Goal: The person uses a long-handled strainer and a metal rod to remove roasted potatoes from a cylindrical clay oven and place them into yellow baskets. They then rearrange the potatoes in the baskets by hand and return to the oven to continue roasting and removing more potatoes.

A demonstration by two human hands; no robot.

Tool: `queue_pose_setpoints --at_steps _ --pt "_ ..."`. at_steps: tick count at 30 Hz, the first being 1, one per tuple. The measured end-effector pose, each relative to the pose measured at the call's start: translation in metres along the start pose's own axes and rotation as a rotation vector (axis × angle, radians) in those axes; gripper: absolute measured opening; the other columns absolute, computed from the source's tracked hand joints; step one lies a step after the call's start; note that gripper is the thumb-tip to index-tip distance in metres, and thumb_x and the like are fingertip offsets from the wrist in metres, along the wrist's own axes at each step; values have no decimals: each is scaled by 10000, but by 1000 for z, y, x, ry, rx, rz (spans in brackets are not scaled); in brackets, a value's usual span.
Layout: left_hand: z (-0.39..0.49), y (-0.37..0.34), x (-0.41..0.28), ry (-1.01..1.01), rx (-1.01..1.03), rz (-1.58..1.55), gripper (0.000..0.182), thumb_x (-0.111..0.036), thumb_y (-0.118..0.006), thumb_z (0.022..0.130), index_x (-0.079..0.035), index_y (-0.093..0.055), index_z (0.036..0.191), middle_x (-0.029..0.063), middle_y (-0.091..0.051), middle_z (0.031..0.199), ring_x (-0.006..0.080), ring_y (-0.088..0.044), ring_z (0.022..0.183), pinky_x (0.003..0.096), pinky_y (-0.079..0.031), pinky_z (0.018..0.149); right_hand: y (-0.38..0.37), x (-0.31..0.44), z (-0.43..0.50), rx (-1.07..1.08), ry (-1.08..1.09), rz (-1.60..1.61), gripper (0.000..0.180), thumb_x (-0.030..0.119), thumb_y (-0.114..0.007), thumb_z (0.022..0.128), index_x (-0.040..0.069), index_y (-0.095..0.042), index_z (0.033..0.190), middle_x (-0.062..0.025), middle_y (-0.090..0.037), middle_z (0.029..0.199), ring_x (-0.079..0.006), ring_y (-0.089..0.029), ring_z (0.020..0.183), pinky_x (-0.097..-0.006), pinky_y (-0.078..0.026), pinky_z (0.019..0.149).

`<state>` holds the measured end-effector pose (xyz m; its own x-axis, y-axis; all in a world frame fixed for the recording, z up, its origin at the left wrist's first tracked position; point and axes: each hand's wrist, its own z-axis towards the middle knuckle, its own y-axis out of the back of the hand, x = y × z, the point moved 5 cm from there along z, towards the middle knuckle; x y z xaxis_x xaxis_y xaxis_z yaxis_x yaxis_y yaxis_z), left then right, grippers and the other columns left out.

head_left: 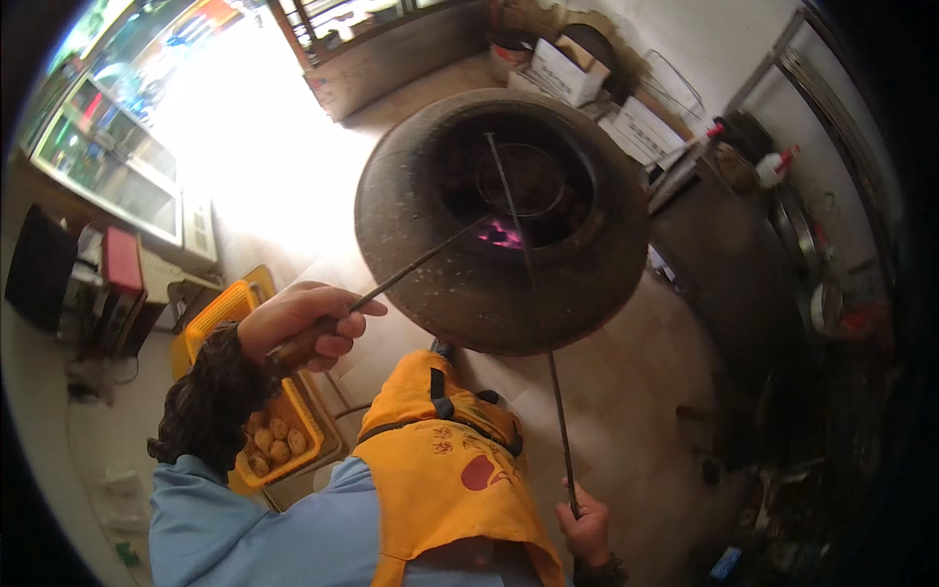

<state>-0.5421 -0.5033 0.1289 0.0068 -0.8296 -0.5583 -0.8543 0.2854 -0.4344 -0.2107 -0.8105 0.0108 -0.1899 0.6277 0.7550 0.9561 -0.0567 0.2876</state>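
A large round oven (418,293) with a wide dark mouth stands before me, and embers (502,233) glow pinkish-purple inside. My left hand (315,330) grips the wooden handle of a thin metal rod (418,261); the rod's far end reaches into the mouth. Low at the right, my right hand (585,522) holds a longer metal rod (559,411) with a small flat tip. That rod crosses over the oven's rim and mouth. A thin wire ring (563,192) shows within the opening. How deep either tip sits, I cannot tell.
Left of me, a yellow plastic basket (314,418) holds several round brownish baked pieces (279,449). White cardboard boxes (565,72) stand behind the oven. A dark worktop (715,213) is at the right, with a red-capped bottle (774,167). A glass-fronted cabinet (110,158) stands far left.
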Motion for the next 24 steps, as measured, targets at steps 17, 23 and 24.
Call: queue_pose_setpoints --at_steps 17,23,24 --pt "218 49 -61 255 113 -134 242 -147 -403 931 13 -478 1096 -13 -531 735 69 -501 551 221 -439 442 -25 146 102 -110 -135 896 389 21 -424 928 -37 -465 1310 59 -307 601 -36 -259 434 -214 -208 397" --pt "222 60 -74 171 132 -36 158 -102 -441 902 21 -530 946 20 -557 730 89 -525 546 231 -462 477 -22 179 138 -125 -197 821 344 36 -428 922 -18 -493 1256 75 -299 584 -25 -237 412 -207 -198 388" --pt "222 62 -75 193 131 -71 158 -100 -439 903 21 -528 948 22 -557 730 90 -525 544 232 -465 476 -22 183 153 -146 -213 805 335 36 -430 915 -14 -503 1237 80 -303 580 -20 -236 408 -204 -197 386"
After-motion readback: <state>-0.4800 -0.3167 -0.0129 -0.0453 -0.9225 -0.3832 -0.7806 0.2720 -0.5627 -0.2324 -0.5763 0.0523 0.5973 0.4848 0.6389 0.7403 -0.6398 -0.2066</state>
